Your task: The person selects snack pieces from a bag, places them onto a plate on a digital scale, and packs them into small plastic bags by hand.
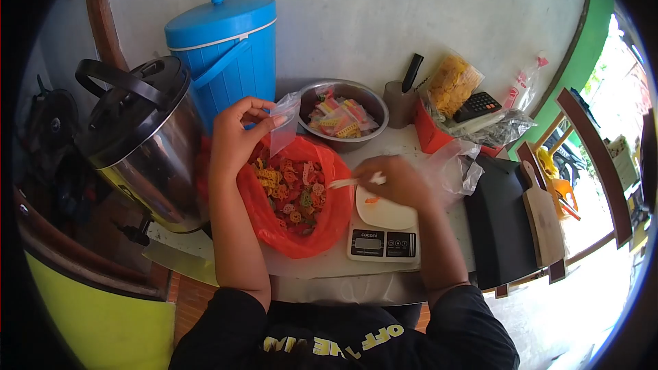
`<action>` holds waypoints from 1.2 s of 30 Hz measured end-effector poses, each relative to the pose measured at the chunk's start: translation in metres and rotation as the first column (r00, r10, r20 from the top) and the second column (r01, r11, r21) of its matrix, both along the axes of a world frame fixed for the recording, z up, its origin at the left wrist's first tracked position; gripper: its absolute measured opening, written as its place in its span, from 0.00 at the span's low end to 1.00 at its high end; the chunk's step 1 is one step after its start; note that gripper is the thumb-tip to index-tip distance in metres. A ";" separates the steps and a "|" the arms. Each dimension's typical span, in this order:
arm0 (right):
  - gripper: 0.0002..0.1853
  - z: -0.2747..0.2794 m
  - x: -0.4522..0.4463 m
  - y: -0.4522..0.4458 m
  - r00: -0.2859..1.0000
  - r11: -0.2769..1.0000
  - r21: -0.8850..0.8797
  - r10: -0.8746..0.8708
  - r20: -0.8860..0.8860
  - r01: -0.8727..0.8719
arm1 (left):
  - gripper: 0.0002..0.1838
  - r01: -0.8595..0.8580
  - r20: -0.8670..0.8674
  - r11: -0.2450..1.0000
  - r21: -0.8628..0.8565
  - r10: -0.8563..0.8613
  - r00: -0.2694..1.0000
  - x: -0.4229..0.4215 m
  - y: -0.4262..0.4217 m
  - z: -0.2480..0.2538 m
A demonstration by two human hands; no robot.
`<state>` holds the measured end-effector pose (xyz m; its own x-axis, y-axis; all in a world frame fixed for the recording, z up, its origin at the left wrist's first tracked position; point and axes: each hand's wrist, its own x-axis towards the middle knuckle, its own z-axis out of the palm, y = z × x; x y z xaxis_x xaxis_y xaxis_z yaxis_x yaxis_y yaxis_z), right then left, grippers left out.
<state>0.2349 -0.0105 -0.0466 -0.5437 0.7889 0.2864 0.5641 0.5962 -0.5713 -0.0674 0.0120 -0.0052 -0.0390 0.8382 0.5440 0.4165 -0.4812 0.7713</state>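
Note:
My left hand [241, 127] pinches a small clear plastic bag [284, 129] between thumb and fingers, above the left part of an open red plastic bag [337, 223]. Colourful dry shaped snack pieces [296, 195] fill the red bag. My right hand [396, 179], smeared by motion, closes round a thin white utensil [343, 183] pointing toward the snack pieces; its exact kind is unclear. Below that hand stands a digital kitchen scale [382, 245] with a white tray [387, 216], where a small orange piece [372, 200] lies.
Behind the red bag, a metal bowl [375, 138] holds several filled small packets [343, 118]. A steel container [154, 164] and blue lidded bucket [236, 62] stand left. On the right are a red basket [430, 136], loose clear plastic [456, 168] and a wooden board [543, 223].

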 end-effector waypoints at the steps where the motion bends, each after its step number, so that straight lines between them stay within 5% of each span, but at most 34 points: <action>1: 0.12 0.012 0.018 -0.001 0.997 0.999 -0.018 -0.049 0.060 0.050 | 0.16 -0.003 0.008 1.000 -0.002 0.003 1.000 -0.001 0.000 0.001; 5: 0.13 0.008 0.077 0.013 0.970 0.968 -0.153 -0.173 0.170 0.199 | 0.16 0.001 0.004 1.000 0.013 -0.001 1.000 -0.005 0.003 -0.001; 8: 0.12 0.003 0.070 0.006 0.869 0.900 -0.008 -0.419 0.264 0.436 | 0.15 0.003 -0.002 1.000 0.015 -0.003 1.000 -0.008 0.005 -0.003; 11: 0.10 -0.003 0.026 0.004 0.961 0.948 0.161 -0.277 -0.009 0.275 | 0.15 0.003 -0.005 1.000 0.014 -0.003 1.000 -0.005 0.002 -0.001; 13: 0.09 -0.004 -0.015 -0.005 0.979 0.998 0.043 -0.042 -0.198 0.052 | 0.15 0.001 -0.013 1.000 0.022 -0.001 1.000 -0.005 0.001 0.000; 15: 0.09 -0.017 -0.048 -0.005 0.977 0.960 0.242 0.174 -0.124 -0.140 | 0.16 0.023 0.002 1.000 0.009 -0.023 1.000 -0.006 0.002 -0.002; 20: 0.11 -0.058 -0.121 -0.016 0.952 0.917 0.256 0.288 0.102 -0.305 | 0.16 0.037 0.019 0.999 0.015 -0.038 0.999 -0.008 -0.004 0.004; 24: 0.13 -0.057 -0.155 -0.046 0.936 0.983 -0.017 0.179 0.303 -0.182 | 0.16 0.045 -0.005 0.998 0.054 -0.045 0.999 -0.009 -0.011 0.007; 29: 0.08 -0.091 -0.156 -0.019 0.904 0.903 -0.040 0.427 -0.008 -0.427 | 0.15 0.057 0.007 0.995 0.082 -0.058 0.998 -0.012 -0.021 0.015; 33: 0.07 -0.028 -0.124 0.017 0.919 0.989 0.091 0.143 -0.368 -0.117 | 0.14 0.036 0.020 0.989 0.143 -0.039 0.999 -0.014 -0.025 0.017; 35: 0.08 -0.018 -0.107 0.033 0.822 0.994 -0.044 -0.107 -0.560 0.100 | 0.13 0.037 0.056 0.984 0.175 -0.048 0.997 -0.015 -0.025 0.016; 36: 0.07 -0.019 -0.105 0.030 0.872 0.997 0.003 -0.070 -0.484 0.082 | 0.13 0.041 0.083 0.979 0.201 -0.059 0.995 -0.016 -0.024 0.015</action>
